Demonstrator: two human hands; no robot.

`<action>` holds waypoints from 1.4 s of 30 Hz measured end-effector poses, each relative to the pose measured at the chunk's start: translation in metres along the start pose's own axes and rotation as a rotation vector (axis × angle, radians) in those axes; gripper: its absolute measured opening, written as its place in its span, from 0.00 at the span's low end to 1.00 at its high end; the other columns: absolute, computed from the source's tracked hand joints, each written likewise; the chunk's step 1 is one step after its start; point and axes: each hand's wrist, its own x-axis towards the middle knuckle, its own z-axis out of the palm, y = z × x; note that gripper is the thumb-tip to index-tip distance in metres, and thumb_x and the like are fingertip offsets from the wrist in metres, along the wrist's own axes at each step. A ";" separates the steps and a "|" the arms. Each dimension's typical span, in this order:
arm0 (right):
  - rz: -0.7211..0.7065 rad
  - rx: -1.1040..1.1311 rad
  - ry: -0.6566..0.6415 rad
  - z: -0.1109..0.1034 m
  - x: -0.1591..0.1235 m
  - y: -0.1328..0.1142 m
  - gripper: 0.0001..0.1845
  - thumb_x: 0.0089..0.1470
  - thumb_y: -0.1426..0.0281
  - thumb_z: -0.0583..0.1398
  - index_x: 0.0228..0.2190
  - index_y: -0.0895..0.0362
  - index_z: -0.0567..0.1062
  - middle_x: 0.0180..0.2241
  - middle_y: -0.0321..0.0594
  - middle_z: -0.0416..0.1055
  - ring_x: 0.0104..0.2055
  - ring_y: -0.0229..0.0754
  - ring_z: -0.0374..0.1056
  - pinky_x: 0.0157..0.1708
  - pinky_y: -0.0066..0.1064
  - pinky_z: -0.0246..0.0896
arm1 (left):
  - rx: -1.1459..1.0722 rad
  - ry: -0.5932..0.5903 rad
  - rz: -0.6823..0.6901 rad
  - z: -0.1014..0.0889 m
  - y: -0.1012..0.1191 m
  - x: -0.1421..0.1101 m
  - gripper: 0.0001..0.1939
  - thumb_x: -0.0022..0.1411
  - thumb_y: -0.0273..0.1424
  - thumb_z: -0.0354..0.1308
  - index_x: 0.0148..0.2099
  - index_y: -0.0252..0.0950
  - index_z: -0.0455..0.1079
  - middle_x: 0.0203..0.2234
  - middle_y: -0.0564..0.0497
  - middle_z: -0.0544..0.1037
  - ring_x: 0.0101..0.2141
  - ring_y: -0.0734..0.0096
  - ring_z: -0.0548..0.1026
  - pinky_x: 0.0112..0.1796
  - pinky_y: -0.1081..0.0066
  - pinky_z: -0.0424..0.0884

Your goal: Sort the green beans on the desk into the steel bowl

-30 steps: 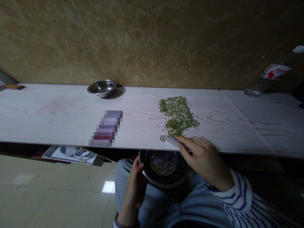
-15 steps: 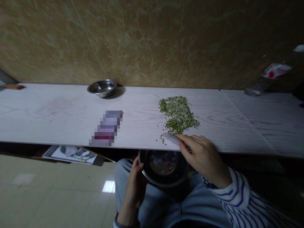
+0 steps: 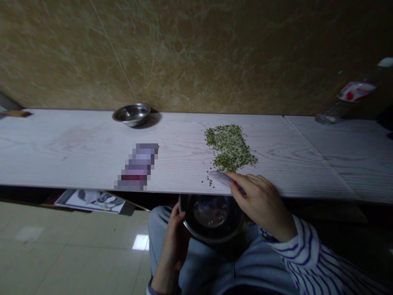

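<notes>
A heap of small green beans [image 3: 229, 147] lies spread on the pale wooden table [image 3: 76, 151]. My right hand [image 3: 260, 205] is closed on a thin pale scraper [image 3: 219, 178] whose edge rests on the table at the near end of the heap, with a few loose beans beside it. Below the table edge, over my lap, my left hand [image 3: 173, 241] grips the rim of a steel bowl [image 3: 211, 217] that has a few beans at its bottom.
A second steel bowl [image 3: 132, 114] stands at the back of the table by the marbled wall. A blurred flat item [image 3: 137, 166] lies left of the beans. A plastic bottle [image 3: 350, 98] lies at the far right. A printed sheet [image 3: 92, 199] sits below the table.
My right hand has slid the scraper a little away from the table's front edge, up to the near end of the bean heap. The bowl and left hand stay put.
</notes>
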 end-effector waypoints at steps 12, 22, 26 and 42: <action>0.062 -0.069 0.029 0.003 0.004 0.000 0.13 0.59 0.73 0.55 0.43 0.55 0.76 0.30 0.40 0.79 0.30 0.43 0.73 0.33 0.32 0.62 | -0.016 -0.012 0.001 -0.002 0.000 0.001 0.24 0.55 0.32 0.61 0.56 0.41 0.72 0.45 0.47 0.81 0.52 0.51 0.73 0.52 0.57 0.67; 0.050 -0.074 0.015 0.007 0.014 -0.008 0.13 0.59 0.73 0.56 0.44 0.55 0.76 0.33 0.40 0.79 0.32 0.42 0.73 0.34 0.32 0.61 | -0.021 -0.008 0.001 -0.003 0.002 -0.001 0.24 0.55 0.32 0.62 0.56 0.39 0.71 0.45 0.46 0.81 0.53 0.51 0.72 0.53 0.58 0.67; 0.024 -0.048 -0.031 0.006 0.011 -0.010 0.13 0.59 0.73 0.56 0.44 0.53 0.76 0.33 0.38 0.79 0.33 0.42 0.72 0.35 0.32 0.59 | -0.017 -0.004 0.006 -0.003 0.005 -0.001 0.24 0.56 0.31 0.61 0.56 0.40 0.71 0.44 0.47 0.81 0.53 0.52 0.73 0.52 0.58 0.67; -0.122 0.046 -0.074 0.007 0.010 -0.030 0.12 0.61 0.74 0.57 0.45 0.54 0.74 0.33 0.36 0.78 0.35 0.42 0.70 0.37 0.35 0.54 | -0.005 -0.026 0.067 -0.012 0.009 0.001 0.24 0.58 0.31 0.58 0.58 0.42 0.70 0.46 0.47 0.81 0.51 0.53 0.74 0.50 0.58 0.69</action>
